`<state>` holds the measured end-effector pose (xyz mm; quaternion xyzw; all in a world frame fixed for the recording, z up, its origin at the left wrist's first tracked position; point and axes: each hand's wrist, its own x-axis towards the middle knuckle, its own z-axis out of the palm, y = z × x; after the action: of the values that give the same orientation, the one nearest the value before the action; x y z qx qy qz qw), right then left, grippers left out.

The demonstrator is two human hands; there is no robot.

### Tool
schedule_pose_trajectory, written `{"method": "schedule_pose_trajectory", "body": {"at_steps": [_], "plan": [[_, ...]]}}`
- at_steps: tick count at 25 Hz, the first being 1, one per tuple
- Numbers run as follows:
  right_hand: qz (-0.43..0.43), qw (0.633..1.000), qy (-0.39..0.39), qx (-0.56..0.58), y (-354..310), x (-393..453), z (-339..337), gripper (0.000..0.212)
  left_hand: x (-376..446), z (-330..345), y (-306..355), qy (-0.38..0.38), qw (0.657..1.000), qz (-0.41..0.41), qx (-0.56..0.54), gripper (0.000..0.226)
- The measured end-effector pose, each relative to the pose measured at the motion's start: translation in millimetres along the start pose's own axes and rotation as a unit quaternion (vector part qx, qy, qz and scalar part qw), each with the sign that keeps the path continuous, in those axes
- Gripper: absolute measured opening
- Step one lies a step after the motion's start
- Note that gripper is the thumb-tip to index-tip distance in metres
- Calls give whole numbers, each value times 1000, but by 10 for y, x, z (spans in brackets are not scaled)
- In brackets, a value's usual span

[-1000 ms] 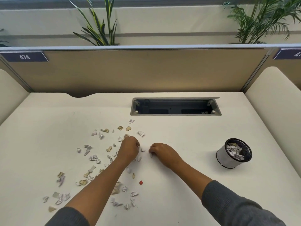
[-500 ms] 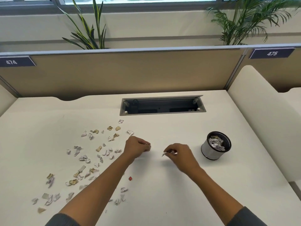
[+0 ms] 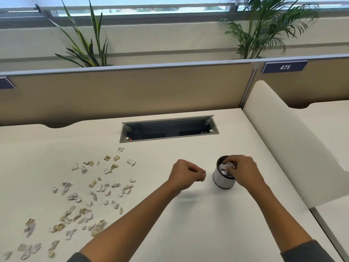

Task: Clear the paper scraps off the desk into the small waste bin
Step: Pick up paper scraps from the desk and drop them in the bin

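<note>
Several crumpled white and tan paper scraps [image 3: 90,195] lie scattered over the left half of the white desk [image 3: 188,224]. The small waste bin [image 3: 222,179], white with a black rim, stands right of centre with scraps inside. My left hand [image 3: 186,173] hovers just left of the bin, its fingers curled round a few scraps. My right hand [image 3: 243,169] is over the bin's mouth, fingertips bunched and pinching a white scrap just above the paper inside. It hides the bin's right rim.
A rectangular cable opening [image 3: 169,129] is cut into the desk behind the bin. A tan partition [image 3: 132,91] closes the back, with plants beyond it. A cream side divider [image 3: 283,140] rises right of the bin.
Both hands left the scrap pile and travelled right with scraps in them. My right hand now sits over the bin, and my left hand is close beside it. My head turned right.
</note>
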<state>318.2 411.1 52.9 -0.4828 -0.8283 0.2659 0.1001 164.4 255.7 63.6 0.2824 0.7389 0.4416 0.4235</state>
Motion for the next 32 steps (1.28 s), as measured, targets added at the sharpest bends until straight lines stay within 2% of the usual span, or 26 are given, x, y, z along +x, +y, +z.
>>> {"method": "schedule_pose_trajectory", "body": {"at_steps": [4,7,9,14,18,22,27,32], "plan": [[-14,999,-17,-37,-13,108,52,18,148,196,231,6,1000,0,3,4],[-23,994,-73,-74,-33,166,54,18,246,325,377,5,1000,7,10,7],[-24,995,-94,-26,2,178,8,15,318,422,461,4,1000,7,20,9],[1,987,6,160,179,138,-277,19,440,620,611,-1,999,-6,39,10],[31,963,10,268,283,111,-419,13,530,734,639,-11,999,-13,37,8],[41,950,9,310,323,70,-442,11,545,747,626,0,999,-35,-19,14],[56,938,24,340,259,-45,-393,12,445,481,502,2,996,-13,-84,26],[42,934,21,354,-3,-172,-190,13,269,85,163,25,999,2,-48,22]]}}
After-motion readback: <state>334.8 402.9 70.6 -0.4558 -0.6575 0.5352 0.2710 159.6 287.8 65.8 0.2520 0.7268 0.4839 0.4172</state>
